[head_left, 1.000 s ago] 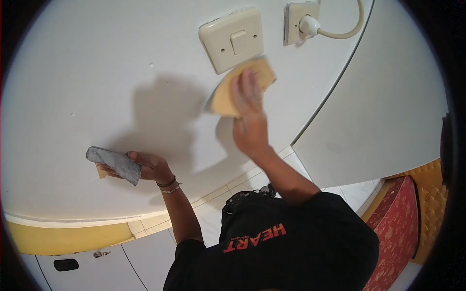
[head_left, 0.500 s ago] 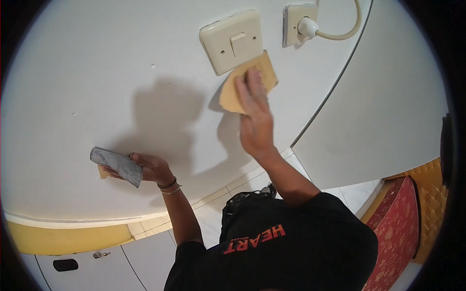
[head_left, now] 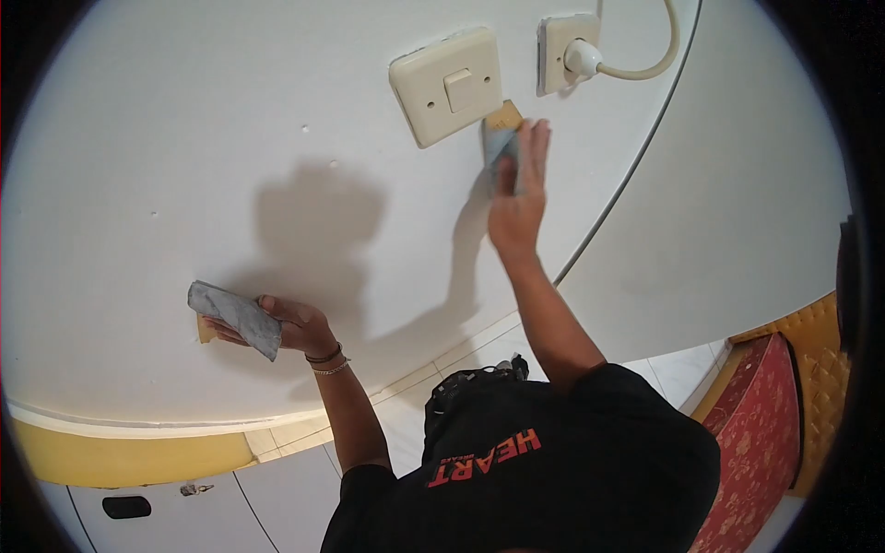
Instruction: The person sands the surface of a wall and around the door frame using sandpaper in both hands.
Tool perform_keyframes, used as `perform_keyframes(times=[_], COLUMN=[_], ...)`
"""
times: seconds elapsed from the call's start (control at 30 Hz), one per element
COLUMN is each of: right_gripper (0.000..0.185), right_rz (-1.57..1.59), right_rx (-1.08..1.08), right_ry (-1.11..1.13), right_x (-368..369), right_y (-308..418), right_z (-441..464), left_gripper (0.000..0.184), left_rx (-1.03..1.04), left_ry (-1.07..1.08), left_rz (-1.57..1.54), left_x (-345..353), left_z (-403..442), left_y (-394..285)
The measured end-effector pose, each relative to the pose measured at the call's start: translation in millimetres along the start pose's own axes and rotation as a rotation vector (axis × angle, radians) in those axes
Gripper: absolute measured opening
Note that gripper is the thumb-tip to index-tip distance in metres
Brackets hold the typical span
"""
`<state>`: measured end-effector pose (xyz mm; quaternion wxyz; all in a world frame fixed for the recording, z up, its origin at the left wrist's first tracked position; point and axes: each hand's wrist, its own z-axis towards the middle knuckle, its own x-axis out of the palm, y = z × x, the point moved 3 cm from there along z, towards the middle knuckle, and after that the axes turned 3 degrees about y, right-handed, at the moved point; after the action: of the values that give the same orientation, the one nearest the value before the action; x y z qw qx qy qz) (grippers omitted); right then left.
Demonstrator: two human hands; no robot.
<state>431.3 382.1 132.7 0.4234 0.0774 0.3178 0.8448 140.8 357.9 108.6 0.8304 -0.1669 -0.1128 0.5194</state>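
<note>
Against the white wall [head_left: 111, 157], my left hand [head_left: 300, 326] grips a curled piece of grey sandpaper [head_left: 235, 316], its tan backing showing below the fingers. My right hand [head_left: 518, 217] is up by the lower right corner of a cream light switch [head_left: 458, 90]. Between its thumb and straight fingers is another piece of sandpaper [head_left: 502, 138], bent so that its tan backing and a bluish-grey face both show. Part of this piece is hidden by the fingers.
A socket [head_left: 553, 69] with a white plug [head_left: 583, 58] and cable sits right of the switch. A grey panel [head_left: 728, 203] borders the wall on the right. Below are pale floor tiles, a white cabinet [head_left: 184, 525] and a red patterned mattress [head_left: 751, 452].
My right hand has shifted right and slightly down from beneath the switch. Its sandpaper, flat against the wall before, is now bent with the grey face showing. My left hand keeps its grip.
</note>
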Motion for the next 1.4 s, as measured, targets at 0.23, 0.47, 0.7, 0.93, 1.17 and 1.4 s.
perform_keyframes(times=[0.23,0.47,0.7,0.93,1.17,1.4], right_gripper=[0.053,0.053,0.057,0.052,0.055,0.054], right_rz=[-0.186,-0.129,-0.059,-0.156,-0.060,-0.019], right_rx=[-0.101,-0.059,-0.050,-0.092,-0.275,-0.255], right_ry=[-0.012,0.004,-0.042,-0.101,-0.072,0.041], right_x=[1,-11,-26,-23,-22,-20], right_y=[22,21,-5,-6,-18,-24], right_z=[-9,-4,16,30,36,11], left_gripper=[0.058,0.056,0.053,0.051,0.048,0.044], left_rx=[0.039,0.034,0.034,0.022,0.010,-0.041], left_ry=[-0.039,-0.027,-0.041,-0.054,-0.083,-0.127], left_rz=[-0.105,-0.089,-0.097,-0.077,-0.034,-0.218], left_x=[3,1,-1,2,3,10], left_z=[6,2,-2,-6,-8,-3], left_y=[-22,-11,-2,7,17,-1])
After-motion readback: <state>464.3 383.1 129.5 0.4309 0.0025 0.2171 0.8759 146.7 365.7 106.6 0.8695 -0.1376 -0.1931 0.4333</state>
